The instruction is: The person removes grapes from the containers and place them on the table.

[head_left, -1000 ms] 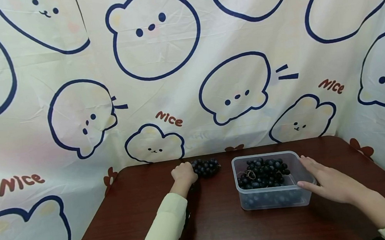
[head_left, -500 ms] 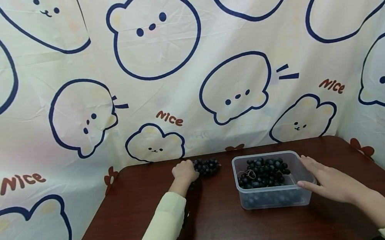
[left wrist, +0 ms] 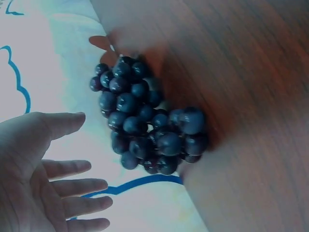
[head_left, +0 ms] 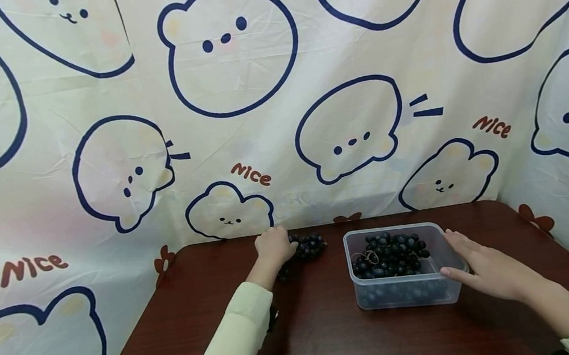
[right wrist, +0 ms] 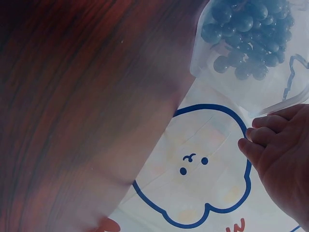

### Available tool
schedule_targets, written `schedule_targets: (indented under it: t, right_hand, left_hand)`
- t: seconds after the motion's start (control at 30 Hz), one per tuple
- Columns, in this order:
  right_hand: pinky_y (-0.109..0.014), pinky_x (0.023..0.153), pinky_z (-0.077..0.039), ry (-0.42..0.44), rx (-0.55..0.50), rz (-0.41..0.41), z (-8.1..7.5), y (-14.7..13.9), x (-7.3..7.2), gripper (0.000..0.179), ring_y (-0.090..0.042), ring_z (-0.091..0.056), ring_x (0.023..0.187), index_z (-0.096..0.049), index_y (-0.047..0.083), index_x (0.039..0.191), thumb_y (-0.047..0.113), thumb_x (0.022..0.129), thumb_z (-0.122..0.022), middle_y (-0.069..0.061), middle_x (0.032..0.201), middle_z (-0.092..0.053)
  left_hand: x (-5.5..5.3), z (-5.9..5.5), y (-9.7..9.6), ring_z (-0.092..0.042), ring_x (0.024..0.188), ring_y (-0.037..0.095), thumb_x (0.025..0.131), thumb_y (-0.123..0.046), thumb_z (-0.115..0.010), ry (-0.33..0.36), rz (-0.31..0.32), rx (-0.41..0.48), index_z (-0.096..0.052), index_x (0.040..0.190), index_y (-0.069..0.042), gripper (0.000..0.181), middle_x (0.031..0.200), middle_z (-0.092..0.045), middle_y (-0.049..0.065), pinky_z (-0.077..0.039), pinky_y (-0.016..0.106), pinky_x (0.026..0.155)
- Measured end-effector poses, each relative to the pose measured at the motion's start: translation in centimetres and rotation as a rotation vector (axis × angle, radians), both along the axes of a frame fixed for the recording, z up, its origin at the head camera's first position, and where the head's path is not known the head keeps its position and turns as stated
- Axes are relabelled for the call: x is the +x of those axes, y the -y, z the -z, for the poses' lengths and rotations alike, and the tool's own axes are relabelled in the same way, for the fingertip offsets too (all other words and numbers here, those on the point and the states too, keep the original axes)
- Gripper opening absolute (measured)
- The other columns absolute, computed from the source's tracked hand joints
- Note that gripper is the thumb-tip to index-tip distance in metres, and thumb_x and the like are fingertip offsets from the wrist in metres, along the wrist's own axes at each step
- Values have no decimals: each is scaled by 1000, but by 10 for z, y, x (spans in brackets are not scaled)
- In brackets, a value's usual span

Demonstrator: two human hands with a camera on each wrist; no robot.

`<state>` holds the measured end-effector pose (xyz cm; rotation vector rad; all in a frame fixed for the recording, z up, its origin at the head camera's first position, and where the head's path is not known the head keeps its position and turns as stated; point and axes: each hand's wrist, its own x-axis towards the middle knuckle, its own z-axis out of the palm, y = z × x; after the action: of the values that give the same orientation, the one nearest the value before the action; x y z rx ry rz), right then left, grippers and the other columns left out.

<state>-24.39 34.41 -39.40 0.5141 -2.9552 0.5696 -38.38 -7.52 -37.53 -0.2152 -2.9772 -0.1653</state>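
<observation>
A bunch of dark grapes [head_left: 309,246] lies on the table toward its back edge, partly hidden behind my left hand [head_left: 274,246] in the head view. From the left wrist, that hand [left wrist: 48,179] shows extended, spread fingers beside the bunch [left wrist: 140,121], with a gap between them and nothing held. A clear plastic container [head_left: 406,291] stands right of centre with more dark grapes [head_left: 390,256] inside. At its right end rests my right hand [head_left: 493,266], fingers straight along the rim. The right wrist view has this hand [right wrist: 285,150] next to the container wall [right wrist: 198,63].
The dark brown wooden table [head_left: 330,333] reaches back to a pale curtain [head_left: 281,143] printed with cartoon animals. Table surface shows between the loose bunch and the container.
My left hand has risen slightly and shifted a little right, exposing more grapes below it. The right hand and the container hold their places.
</observation>
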Motion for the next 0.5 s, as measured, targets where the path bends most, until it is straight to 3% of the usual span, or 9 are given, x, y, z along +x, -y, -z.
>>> schedule_targets:
  t: [0.17, 0.33, 0.5]
  right_hand:
    - [-69, 100, -27, 2, -3, -3, 0, 0, 0, 90, -50, -24, 137, -23, -4, 152, 55, 93, -57, -30, 153, -21]
    - [-69, 100, -27, 5, -5, -3, -1, 0, 1, 90, -50, -24, 137, -23, -4, 152, 54, 93, -57, -30, 153, -21]
    - [-69, 100, -27, 6, -6, -5, -1, 0, 0, 90, -50, -24, 137, -22, -4, 152, 54, 93, -57, -30, 154, -20]
  left_hand:
    - [6, -7, -8, -64, 81, 30, 87, -44, -70, -98, 34, -12, -66, 99, -8, 38, 85, -64, 10, -52, 44, 62]
    - [15, -12, -19, -63, 89, 30, 88, -45, -68, -225, 90, -44, -65, 108, -6, 45, 98, -66, 12, -53, 45, 72]
    - [23, -13, -32, -63, 89, 30, 86, -43, -72, -440, 191, -74, -65, 103, -6, 42, 97, -65, 10, -52, 44, 80]
